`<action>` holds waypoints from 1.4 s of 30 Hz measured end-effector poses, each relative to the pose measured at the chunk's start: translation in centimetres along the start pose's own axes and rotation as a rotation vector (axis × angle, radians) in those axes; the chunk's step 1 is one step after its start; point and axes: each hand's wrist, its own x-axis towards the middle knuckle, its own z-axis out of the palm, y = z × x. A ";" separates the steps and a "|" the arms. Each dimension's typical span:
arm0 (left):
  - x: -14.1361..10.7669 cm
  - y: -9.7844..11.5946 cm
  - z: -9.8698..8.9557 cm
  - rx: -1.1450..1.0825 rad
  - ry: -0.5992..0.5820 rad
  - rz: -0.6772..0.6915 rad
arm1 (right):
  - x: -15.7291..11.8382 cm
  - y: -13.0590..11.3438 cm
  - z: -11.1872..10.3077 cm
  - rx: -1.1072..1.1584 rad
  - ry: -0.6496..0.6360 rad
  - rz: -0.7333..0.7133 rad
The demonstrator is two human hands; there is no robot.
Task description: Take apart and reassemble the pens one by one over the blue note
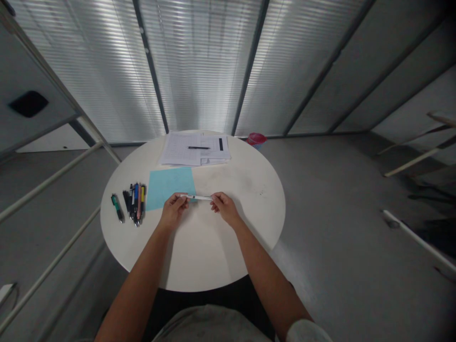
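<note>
A slim white pen (200, 197) with a dark band lies level between my two hands, just above the round white table (199, 256). My left hand (174, 207) pinches its left end, over the lower right corner of a light blue sheet of paper (167, 183). On the pen's other end, my right hand (224, 205) is closed with thumb and fingers. Left of the blue sheet lies a bunch of several pens (136, 202) in different colours. A green pen (117, 208) rests apart from them, nearer the table's left edge.
Stacked printed papers (180, 149) lie at the table's far side, with a black pen (198, 147) on top. Behind the table, a red-rimmed basket (256, 138) stands on the floor by the blinds (210, 71). A white metal frame (53, 175) runs along the left.
</note>
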 end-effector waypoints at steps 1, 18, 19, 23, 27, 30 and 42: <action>0.0 0.0 0.0 -0.004 0.000 -0.002 | 0.0 0.1 0.0 -0.016 -0.005 -0.005; 0.4 0.0 -0.1 -0.126 0.071 -0.001 | 0.1 0.0 -0.5 0.192 0.117 -0.011; 0.5 0.0 -0.2 -0.145 0.085 -0.003 | 0.2 0.1 -0.5 0.220 0.125 -0.011; 0.6 0.1 -0.2 -0.168 0.099 0.017 | 0.3 0.1 -0.7 0.331 0.172 0.002; 0.5 0.5 -0.1 -0.188 0.096 0.022 | 0.3 0.0 -0.8 0.387 0.196 0.006; 0.5 0.6 -0.1 -0.200 0.096 -0.004 | 0.4 0.0 -0.8 0.403 0.187 0.005; 0.1 1.1 0.9 0.532 0.151 0.334 | 0.3 -0.4 -0.8 0.426 0.223 -0.012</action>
